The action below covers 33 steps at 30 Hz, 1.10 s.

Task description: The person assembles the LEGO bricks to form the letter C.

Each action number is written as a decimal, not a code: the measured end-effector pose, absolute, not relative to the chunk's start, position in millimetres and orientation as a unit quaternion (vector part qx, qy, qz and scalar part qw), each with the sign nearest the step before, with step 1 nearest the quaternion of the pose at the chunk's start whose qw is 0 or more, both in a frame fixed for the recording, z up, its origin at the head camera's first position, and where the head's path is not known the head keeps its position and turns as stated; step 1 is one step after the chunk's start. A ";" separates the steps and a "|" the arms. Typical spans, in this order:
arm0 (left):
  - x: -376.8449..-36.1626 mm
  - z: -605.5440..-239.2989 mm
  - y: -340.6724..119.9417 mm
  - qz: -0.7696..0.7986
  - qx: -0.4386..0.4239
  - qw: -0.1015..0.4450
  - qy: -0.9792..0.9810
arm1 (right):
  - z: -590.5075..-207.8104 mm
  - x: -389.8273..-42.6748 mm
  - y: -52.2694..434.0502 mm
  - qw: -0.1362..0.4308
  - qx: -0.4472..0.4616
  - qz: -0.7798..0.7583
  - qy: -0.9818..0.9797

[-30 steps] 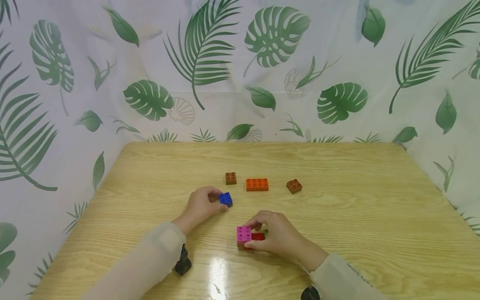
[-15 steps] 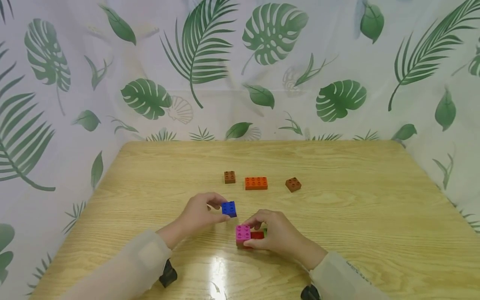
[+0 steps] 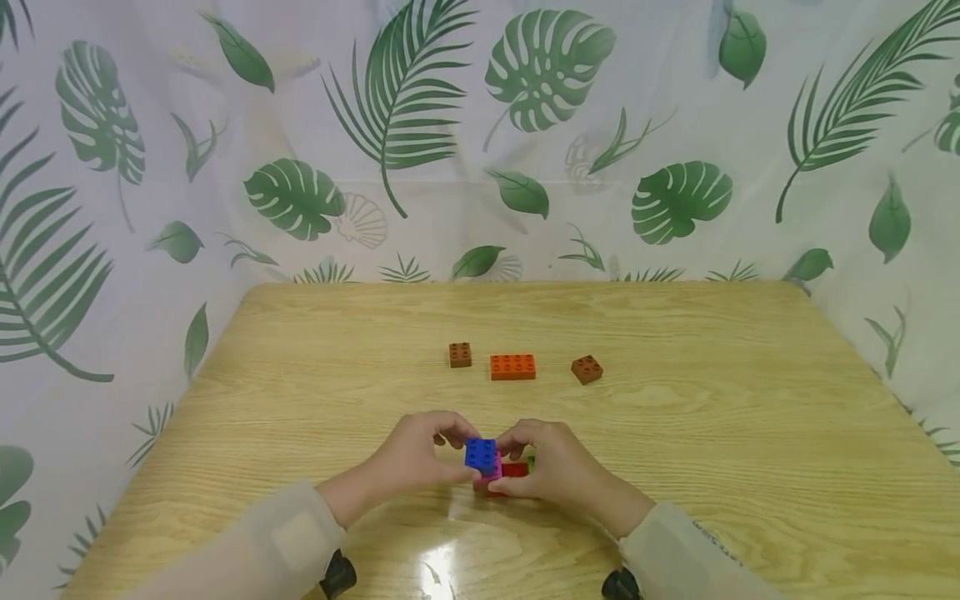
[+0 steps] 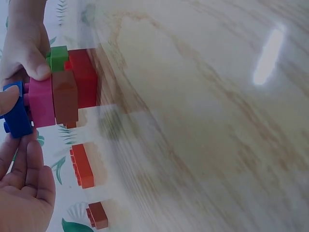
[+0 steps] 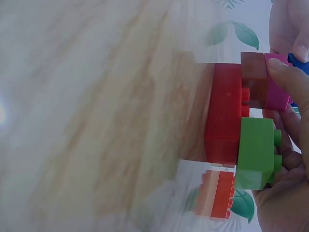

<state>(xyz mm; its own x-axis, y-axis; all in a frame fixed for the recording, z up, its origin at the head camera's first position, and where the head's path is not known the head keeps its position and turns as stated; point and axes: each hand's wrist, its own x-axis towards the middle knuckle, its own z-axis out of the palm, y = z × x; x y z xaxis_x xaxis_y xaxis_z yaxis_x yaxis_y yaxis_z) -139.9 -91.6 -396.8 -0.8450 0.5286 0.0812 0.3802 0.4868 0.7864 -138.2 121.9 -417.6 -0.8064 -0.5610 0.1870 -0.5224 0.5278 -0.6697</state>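
My left hand (image 3: 416, 454) pinches a blue toy building brick (image 3: 480, 456) between thumb and fingers. It hangs slightly tilted right at the studs of a pink brick (image 4: 42, 102) in the left wrist view. My right hand (image 3: 566, 468) grips the pink brick from the right, its thumb on the near side. Under the pink one is a brown brick (image 4: 65, 97), which sits on one end of a long red brick (image 5: 224, 113). A green brick (image 5: 255, 153) is on the red brick's other end, under my right palm.
Farther back on the wooden table (image 3: 712, 400) lie an orange long brick (image 3: 513, 367), a small brown brick (image 3: 460, 355) to its left and a turned brown brick (image 3: 587, 369) to its right. A leaf-patterned cloth (image 3: 450, 233) hangs behind the table.
My left hand has brought the blue brick toward me and to the right, from the open table to above the pink brick. The right hand has stayed on the stack.
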 end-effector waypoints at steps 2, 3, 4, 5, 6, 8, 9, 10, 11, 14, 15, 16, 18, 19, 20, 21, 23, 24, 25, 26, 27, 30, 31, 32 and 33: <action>-138.6 -396.4 -90.2 0.432 0.267 0.086 0.857 | -417.5 -138.0 122.2 0.023 -0.311 -0.375 0.873; -138.2 -395.7 -89.4 0.431 0.267 0.085 0.858 | -417.4 -137.9 122.2 0.023 -0.312 -0.376 0.872; -137.9 -395.1 -89.0 0.429 0.267 0.085 0.859 | -417.3 -137.7 122.1 0.023 -0.313 -0.377 0.872; -137.6 -394.1 -88.6 0.427 0.266 0.086 0.860 | -417.3 -137.7 121.9 0.024 -0.313 -0.377 0.871; -137.4 -393.2 -88.2 0.424 0.265 0.087 0.862 | -417.2 -137.5 121.8 0.025 -0.312 -0.378 0.871; -137.2 -391.2 -87.4 0.417 0.264 0.091 0.865 | -417.3 -137.6 121.3 0.028 -0.311 -0.379 0.871; -137.1 -390.2 -87.0 0.414 0.263 0.093 0.867 | -417.4 -137.6 121.1 0.030 -0.310 -0.380 0.871; -137.1 -389.2 -86.7 0.409 0.263 0.095 0.869 | -417.3 -137.6 121.0 0.031 -0.308 -0.379 0.872; -137.0 -388.1 -86.4 0.405 0.262 0.097 0.870 | -417.3 -137.6 120.9 0.033 -0.307 -0.379 0.872; -137.4 -385.6 -85.2 0.398 0.264 0.102 0.873 | -417.4 -137.5 121.0 0.032 -0.306 -0.376 0.874; -137.8 -384.9 -84.7 0.395 0.266 0.103 0.873 | -417.5 -137.5 121.0 0.030 -0.306 -0.375 0.874; -138.4 -384.4 -84.2 0.394 0.269 0.104 0.873 | -417.7 -137.5 121.1 0.029 -0.306 -0.375 0.874; -139.5 -383.8 -83.4 0.391 0.276 0.105 0.872 | -418.0 -137.7 121.0 0.026 -0.308 -0.376 0.874; -140.0 -383.8 -83.0 0.389 0.279 0.106 0.871 | -418.1 -137.9 121.0 0.025 -0.309 -0.377 0.873; -140.5 -383.7 -82.8 0.388 0.282 0.106 0.871 | -418.2 -138.0 121.1 0.024 -0.310 -0.377 0.872; -141.0 -383.7 -82.8 0.387 0.283 0.107 0.871 | -418.3 -138.1 121.2 0.024 -0.310 -0.378 0.872; -141.5 -383.6 -83.0 0.384 0.283 0.108 0.872 | -418.5 -138.1 121.2 0.024 -0.311 -0.379 0.871; -141.7 -383.6 -82.9 0.384 0.282 0.109 0.872 | -418.6 -138.1 121.3 0.024 -0.312 -0.379 0.871; -141.9 -383.5 -82.8 0.383 0.281 0.110 0.873 | -418.9 -138.3 121.5 0.024 -0.312 -0.378 0.871; -142.2 -383.3 -82.5 0.382 0.280 0.109 0.874 | -419.1 -138.3 121.6 0.024 -0.311 -0.379 0.871; -142.3 -383.1 -82.3 0.380 0.280 0.109 0.875 | -419.5 -138.4 121.8 0.024 -0.310 -0.379 0.872; -142.4 -382.5 -81.6 0.371 0.283 0.105 0.878 | -420.4 -138.6 121.9 0.022 -0.309 -0.381 0.871; -142.1 -382.3 -81.6 0.367 0.284 0.104 0.879 | -420.8 -138.6 121.8 0.022 -0.309 -0.383 0.870; -141.9 -382.1 -81.5 0.363 0.285 0.103 0.881 | -421.1 -138.5 121.6 0.023 -0.309 -0.386 0.869; -141.5 -382.0 -81.6 0.359 0.286 0.102 0.882 | -421.8 -138.7 121.6 0.022 -0.310 -0.386 0.868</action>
